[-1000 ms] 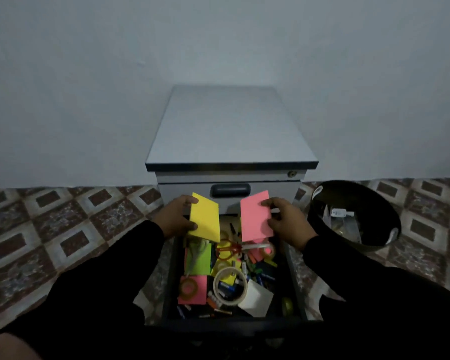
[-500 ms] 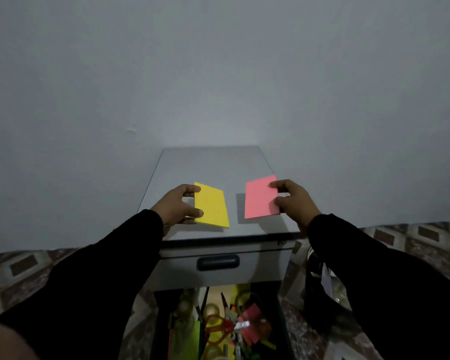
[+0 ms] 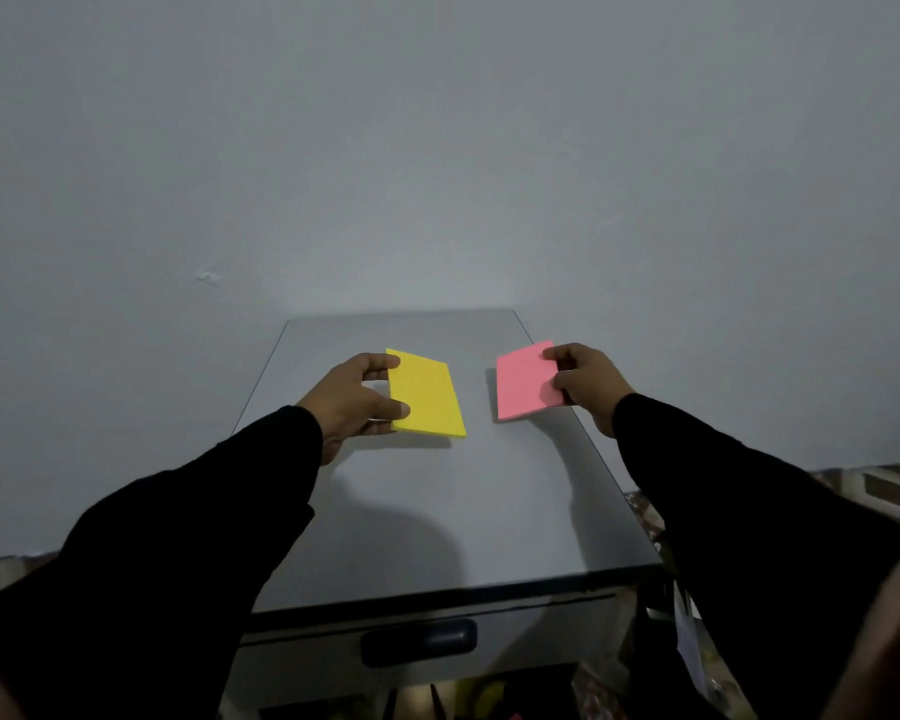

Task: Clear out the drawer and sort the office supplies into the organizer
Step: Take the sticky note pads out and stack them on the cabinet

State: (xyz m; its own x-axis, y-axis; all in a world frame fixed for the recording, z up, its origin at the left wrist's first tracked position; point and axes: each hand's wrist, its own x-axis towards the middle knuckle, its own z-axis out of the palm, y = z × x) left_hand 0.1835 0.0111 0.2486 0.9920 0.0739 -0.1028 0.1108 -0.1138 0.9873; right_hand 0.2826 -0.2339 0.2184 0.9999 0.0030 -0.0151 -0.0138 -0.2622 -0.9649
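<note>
My left hand (image 3: 352, 400) grips a yellow sticky-note pad (image 3: 427, 394) by its left edge, thumb on top, just above or on the grey cabinet top (image 3: 437, 511). My right hand (image 3: 585, 379) pinches a pink sticky-note pad (image 3: 520, 381) by its right edge, tilted, with its near edge low over the cabinet top. The two pads sit side by side near the back half of the top. Only a sliver of the open drawer (image 3: 468, 693) with its mixed supplies shows at the bottom edge. No organizer is in view.
A closed upper drawer with a dark handle (image 3: 419, 641) faces me below the cabinet top. A plain grey wall (image 3: 437, 174) rises right behind the cabinet. Patterned floor tiles (image 3: 879, 491) show at the right. A dark bin edge (image 3: 692, 641) stands right of the cabinet.
Both hands lifted the yellow and pink pads out of the drawer and carried them up and forward onto the cabinet top. My view tilted upward, so the drawer dropped almost out of sight.
</note>
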